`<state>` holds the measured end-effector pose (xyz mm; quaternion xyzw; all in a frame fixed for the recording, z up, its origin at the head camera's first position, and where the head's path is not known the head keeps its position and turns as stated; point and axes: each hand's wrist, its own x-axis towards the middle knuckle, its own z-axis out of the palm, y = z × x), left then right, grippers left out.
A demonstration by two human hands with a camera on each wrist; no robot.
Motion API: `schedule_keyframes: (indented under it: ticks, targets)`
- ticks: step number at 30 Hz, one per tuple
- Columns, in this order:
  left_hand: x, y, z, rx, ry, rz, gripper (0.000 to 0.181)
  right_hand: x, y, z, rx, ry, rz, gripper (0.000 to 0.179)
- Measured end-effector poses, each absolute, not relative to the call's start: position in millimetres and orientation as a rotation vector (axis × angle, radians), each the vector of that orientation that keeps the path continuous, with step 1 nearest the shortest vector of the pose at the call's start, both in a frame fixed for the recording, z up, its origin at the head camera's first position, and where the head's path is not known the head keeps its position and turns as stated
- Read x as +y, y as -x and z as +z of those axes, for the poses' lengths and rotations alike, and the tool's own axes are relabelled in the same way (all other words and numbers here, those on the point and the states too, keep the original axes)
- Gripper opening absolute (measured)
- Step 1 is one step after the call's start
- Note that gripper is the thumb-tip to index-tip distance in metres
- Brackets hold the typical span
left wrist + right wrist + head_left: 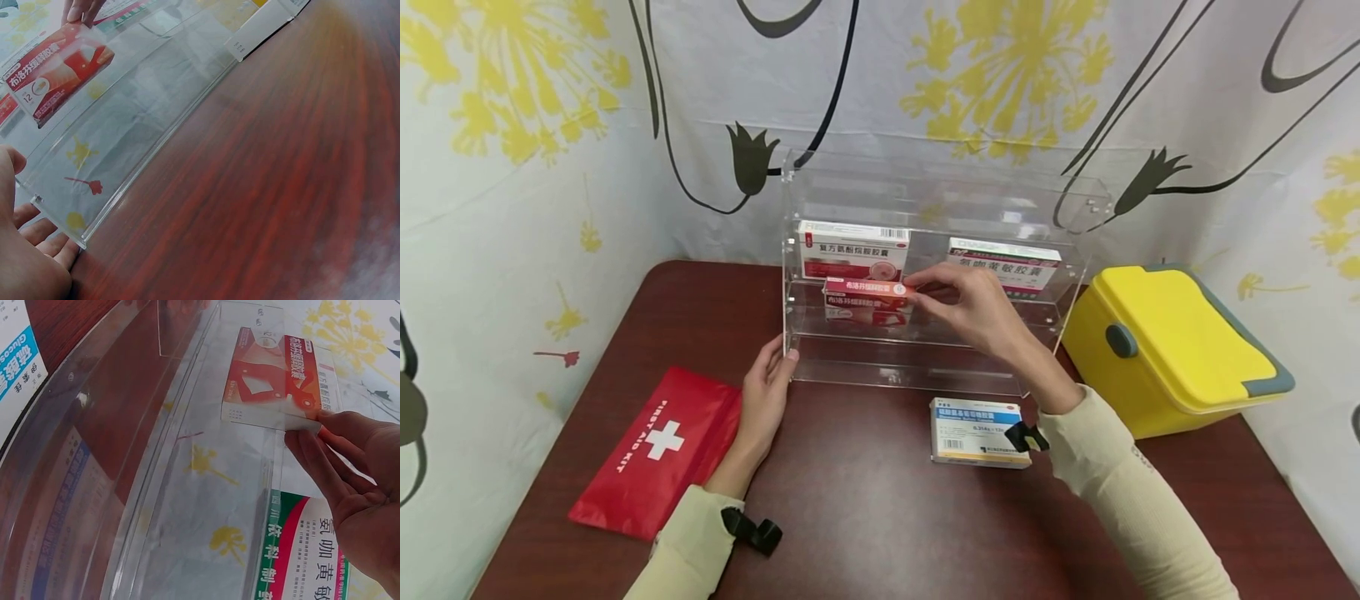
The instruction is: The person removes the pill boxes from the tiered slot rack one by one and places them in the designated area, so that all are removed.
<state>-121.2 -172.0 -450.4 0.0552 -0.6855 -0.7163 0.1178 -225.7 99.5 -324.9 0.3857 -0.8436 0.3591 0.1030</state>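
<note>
A clear acrylic display stand [842,371] with stepped shelves stands on the table. My right hand [976,304] pinches the right end of a red-and-white medicine box [865,302] between thumb and fingers, at the left of the middle shelf. On the stand's left side panel, my left hand [766,393] grips the lower edge, the thumb on one side and the fingers on the other in the left wrist view. Behind the red box, on the shelf above, a white-and-red medicine box [853,248] stands upright. A white-and-green medicine box [306,550] leans on the same shelf further right.
A blue-and-white medicine box [977,433] lies flat on the table in front of the stand. To the left lies a red first aid pouch [658,450]. A yellow storage box [1180,342] with a grey-edged lid stands close to the stand's right. Patterned cloth [865,92] hangs behind.
</note>
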Motion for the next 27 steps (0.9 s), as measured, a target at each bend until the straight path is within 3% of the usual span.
schedule_keyframes:
  ticks: [27]
  targets:
    - [-172, 121, -452, -2.006, -0.155, -2.091, 0.045, 98, 217, -293, -2.393, -1.167, 1.061, 0.019]
